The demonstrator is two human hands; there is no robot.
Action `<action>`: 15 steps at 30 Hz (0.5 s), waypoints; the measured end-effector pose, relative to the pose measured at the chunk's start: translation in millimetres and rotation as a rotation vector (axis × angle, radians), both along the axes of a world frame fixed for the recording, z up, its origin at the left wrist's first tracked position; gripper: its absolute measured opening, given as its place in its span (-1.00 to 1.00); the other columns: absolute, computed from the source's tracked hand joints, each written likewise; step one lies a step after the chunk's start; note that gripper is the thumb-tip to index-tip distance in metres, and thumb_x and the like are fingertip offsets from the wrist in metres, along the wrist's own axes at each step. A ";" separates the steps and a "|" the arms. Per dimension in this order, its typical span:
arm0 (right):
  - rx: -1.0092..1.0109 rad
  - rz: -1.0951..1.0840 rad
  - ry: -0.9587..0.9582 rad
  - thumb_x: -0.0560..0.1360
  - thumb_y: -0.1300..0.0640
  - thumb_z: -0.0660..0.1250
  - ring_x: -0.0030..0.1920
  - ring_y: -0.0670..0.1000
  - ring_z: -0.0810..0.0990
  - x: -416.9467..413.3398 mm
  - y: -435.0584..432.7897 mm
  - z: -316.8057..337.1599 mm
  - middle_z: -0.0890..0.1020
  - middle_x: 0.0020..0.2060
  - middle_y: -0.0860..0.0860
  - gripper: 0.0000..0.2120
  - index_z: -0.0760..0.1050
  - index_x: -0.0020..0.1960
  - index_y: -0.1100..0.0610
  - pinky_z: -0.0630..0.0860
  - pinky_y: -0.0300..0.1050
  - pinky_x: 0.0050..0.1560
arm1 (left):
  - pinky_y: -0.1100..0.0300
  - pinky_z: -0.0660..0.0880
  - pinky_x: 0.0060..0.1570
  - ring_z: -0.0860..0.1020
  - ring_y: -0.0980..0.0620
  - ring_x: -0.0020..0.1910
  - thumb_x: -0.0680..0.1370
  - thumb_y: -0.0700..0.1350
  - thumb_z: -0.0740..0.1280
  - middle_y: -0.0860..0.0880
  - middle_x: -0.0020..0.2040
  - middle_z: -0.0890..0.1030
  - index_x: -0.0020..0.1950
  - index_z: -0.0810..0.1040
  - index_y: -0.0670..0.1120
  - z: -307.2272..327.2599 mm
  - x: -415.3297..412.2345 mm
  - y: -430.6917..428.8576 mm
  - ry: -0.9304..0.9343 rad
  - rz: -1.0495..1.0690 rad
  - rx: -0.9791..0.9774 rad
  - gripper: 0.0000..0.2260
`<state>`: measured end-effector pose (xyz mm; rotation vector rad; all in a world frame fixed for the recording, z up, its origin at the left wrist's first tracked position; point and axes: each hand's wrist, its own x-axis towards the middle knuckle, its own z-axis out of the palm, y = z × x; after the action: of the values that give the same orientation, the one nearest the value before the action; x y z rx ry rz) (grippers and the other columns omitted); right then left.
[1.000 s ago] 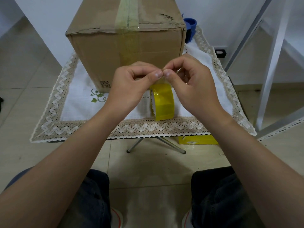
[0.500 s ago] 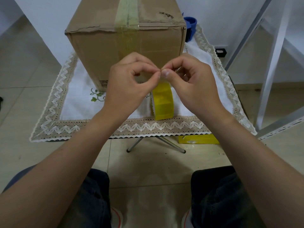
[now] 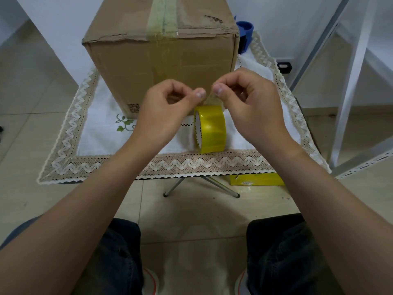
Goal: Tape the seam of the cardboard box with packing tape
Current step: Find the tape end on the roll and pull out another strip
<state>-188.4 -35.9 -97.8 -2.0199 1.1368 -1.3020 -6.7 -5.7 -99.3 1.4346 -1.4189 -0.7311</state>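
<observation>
A tall cardboard box (image 3: 127, 67) stands on the cloth-covered table (image 3: 70, 141). A strip of yellowish tape (image 3: 162, 15) covers its top seam and runs down the front face. In front of the box, near the table's front edge, a yellow packing tape roll (image 3: 212, 128) stands on its edge. A thin clear tape end (image 3: 209, 100) rises from the roll to my fingers. My left hand (image 3: 163, 116) and my right hand (image 3: 253, 107) are both above the roll. Each one pinches that tape end between thumb and forefinger, and the thumbs are a small gap apart.
A blue object (image 3: 245, 28) sits behind the box at the right. A white metal frame (image 3: 357, 60) stands right of the table, with a small black object (image 3: 285, 67) near the wall. A flat yellow pack (image 3: 257, 179) lies on the tiled floor under the table edge.
My thumbs, which touched before, have drawn slightly apart. Both hands have dropped a little toward the roll, which now shows more fully below them.
</observation>
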 end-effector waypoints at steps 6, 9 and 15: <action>0.014 0.007 -0.014 0.60 0.18 0.38 -0.22 -0.02 0.58 2.1 0.9 -1.5 0.64 -0.19 -0.12 -0.91 0.60 -0.06 0.02 0.58 -0.01 -0.14 | 0.05 0.64 0.03 0.74 0.01 -0.04 0.64 0.31 0.16 -0.03 -0.04 0.78 0.07 0.71 -0.08 -9.0 -4.7 6.6 0.023 -0.251 0.458 -0.47; 0.008 -0.016 -0.015 0.60 0.16 0.38 -0.20 0.03 0.60 1.8 0.4 1.1 0.63 -0.20 -0.17 -0.91 0.60 -0.04 0.00 0.61 0.06 -0.14 | -0.10 0.67 0.10 0.72 -0.21 0.05 0.55 0.35 0.17 -0.24 0.06 0.74 0.18 0.66 -0.23 -12.3 -10.1 7.1 0.178 -0.313 0.417 -0.33; 0.002 -0.062 -0.043 0.61 0.17 0.37 -0.25 -0.22 0.52 -0.7 -0.6 4.8 0.59 -0.24 -0.25 -0.90 0.59 -0.05 0.00 0.49 -0.27 -0.20 | 0.00 0.69 0.02 0.72 -0.08 -0.08 0.64 -0.12 0.39 -0.25 0.02 0.75 0.16 0.69 -0.24 -22.9 -23.4 9.1 0.314 -0.260 0.307 -0.78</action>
<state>-189.1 -36.5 -93.0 -1.9598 1.1896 -1.3675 -30.1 3.4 -122.2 1.2999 -1.2962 -1.3264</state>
